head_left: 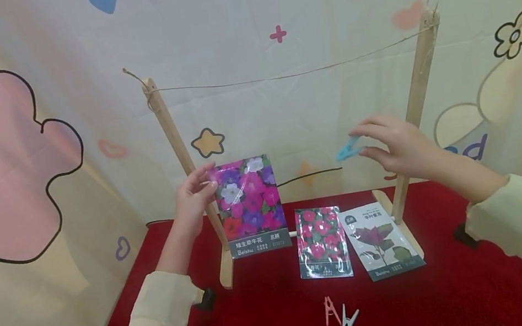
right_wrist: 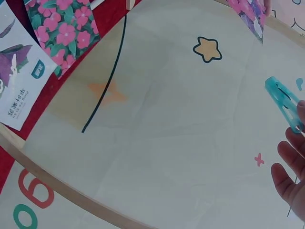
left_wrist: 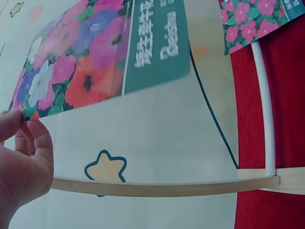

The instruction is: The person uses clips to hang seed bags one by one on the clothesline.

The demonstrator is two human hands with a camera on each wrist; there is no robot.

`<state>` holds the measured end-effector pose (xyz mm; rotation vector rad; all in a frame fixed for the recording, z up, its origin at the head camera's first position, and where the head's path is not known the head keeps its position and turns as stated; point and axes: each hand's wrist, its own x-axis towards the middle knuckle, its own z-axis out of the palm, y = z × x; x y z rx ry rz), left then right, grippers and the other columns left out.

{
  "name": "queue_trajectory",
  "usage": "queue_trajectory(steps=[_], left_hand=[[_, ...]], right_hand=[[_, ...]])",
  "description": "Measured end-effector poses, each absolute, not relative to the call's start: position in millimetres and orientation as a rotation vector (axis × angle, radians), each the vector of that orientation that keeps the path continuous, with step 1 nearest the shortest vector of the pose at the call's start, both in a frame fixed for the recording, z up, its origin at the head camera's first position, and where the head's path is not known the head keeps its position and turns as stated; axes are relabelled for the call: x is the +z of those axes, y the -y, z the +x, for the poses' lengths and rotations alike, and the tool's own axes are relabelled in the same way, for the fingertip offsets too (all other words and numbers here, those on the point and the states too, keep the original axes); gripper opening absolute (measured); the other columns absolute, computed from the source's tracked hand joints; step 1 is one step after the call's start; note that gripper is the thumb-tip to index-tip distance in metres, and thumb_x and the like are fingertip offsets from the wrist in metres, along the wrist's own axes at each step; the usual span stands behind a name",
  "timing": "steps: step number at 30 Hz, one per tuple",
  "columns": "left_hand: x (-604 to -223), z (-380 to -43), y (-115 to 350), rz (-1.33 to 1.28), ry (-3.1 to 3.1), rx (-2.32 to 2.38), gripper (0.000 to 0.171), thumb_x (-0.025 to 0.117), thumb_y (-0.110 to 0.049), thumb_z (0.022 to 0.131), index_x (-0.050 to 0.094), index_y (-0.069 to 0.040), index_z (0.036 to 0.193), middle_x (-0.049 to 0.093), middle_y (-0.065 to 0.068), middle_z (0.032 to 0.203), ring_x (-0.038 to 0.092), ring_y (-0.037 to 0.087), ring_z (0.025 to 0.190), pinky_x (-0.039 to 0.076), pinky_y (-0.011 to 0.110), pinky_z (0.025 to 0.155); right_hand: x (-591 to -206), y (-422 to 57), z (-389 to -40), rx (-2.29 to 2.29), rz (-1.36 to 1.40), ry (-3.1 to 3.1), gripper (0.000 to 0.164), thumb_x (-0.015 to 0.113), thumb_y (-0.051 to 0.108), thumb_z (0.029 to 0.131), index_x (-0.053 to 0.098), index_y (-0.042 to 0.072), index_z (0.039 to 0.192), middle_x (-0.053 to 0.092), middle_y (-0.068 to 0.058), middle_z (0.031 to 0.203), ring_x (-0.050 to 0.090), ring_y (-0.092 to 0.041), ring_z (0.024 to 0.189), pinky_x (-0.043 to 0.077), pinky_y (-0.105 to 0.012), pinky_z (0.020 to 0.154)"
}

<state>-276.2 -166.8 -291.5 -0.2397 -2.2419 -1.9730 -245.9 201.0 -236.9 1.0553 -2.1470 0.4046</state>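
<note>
My left hand [head_left: 193, 197] pinches the upper left edge of a seed packet [head_left: 250, 203] printed with purple, pink, white and red flowers. That packet is raised upright in front of the left post; the left wrist view shows thumb and fingers at its edge. In my right hand [head_left: 391, 144], a light blue clothespin [head_left: 348, 149] is held between thumb and fingertips, left of the right post. A twine line [head_left: 249, 81] runs above both hands. On the red cloth lie a pink-flower packet [head_left: 322, 243] and a white packet with a purple-leaved plant [head_left: 381, 241].
A pink clothespin [head_left: 330, 311] and a pale clothespin [head_left: 349, 320] lie near the front of the red cloth [head_left: 263, 318]. Wooden posts stand left [head_left: 171, 128] and right [head_left: 414, 99], joined low by a white rod [head_left: 293, 233]. A printed curtain [head_left: 242, 26] hangs behind.
</note>
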Motion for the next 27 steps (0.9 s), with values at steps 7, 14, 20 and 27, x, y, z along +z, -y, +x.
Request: queue_trajectory(steps=[7,14,20,27], left_hand=[[-283,-279,163,-0.23,2.215,-1.962,0.036,0.048,-0.014,0.09,0.047,-0.018,0.126,0.048,0.0,0.105,0.048,0.015,0.099,0.044,0.034,0.087],[-276,-281,159,-0.234,2.203,-1.938,0.036,0.048,-0.016,0.09,0.047,-0.018,0.127,0.048,0.004,0.112,0.048,0.016,0.102,0.042,0.037,0.09],[-270,-283,156,-0.247,2.162,-1.957,0.036,0.047,-0.015,0.091,0.047,-0.017,0.127,0.048,-0.001,0.108,0.048,0.014,0.1,0.041,0.036,0.09],[-263,-285,153,-0.285,2.093,-1.969,0.035,0.046,-0.009,0.09,0.048,-0.013,0.126,0.048,-0.005,0.099,0.049,0.011,0.094,0.042,0.032,0.087]], right_hand=[[-227,-195,-248,0.37,1.055,2.135,0.043,0.073,-0.004,0.064,0.059,0.002,0.105,0.059,-0.01,0.096,0.055,-0.021,0.087,0.047,-0.032,0.071],[-220,-188,-250,0.396,1.078,2.101,0.04,0.071,-0.006,0.065,0.059,0.0,0.103,0.06,-0.011,0.094,0.055,-0.022,0.086,0.046,-0.033,0.071],[-213,-184,-250,0.411,1.067,2.11,0.041,0.071,-0.005,0.066,0.059,0.001,0.106,0.06,-0.011,0.095,0.055,-0.021,0.087,0.047,-0.034,0.071],[-205,-179,-254,0.414,1.078,2.074,0.039,0.069,-0.005,0.068,0.059,-0.001,0.106,0.06,-0.012,0.096,0.055,-0.022,0.089,0.044,-0.024,0.074]])
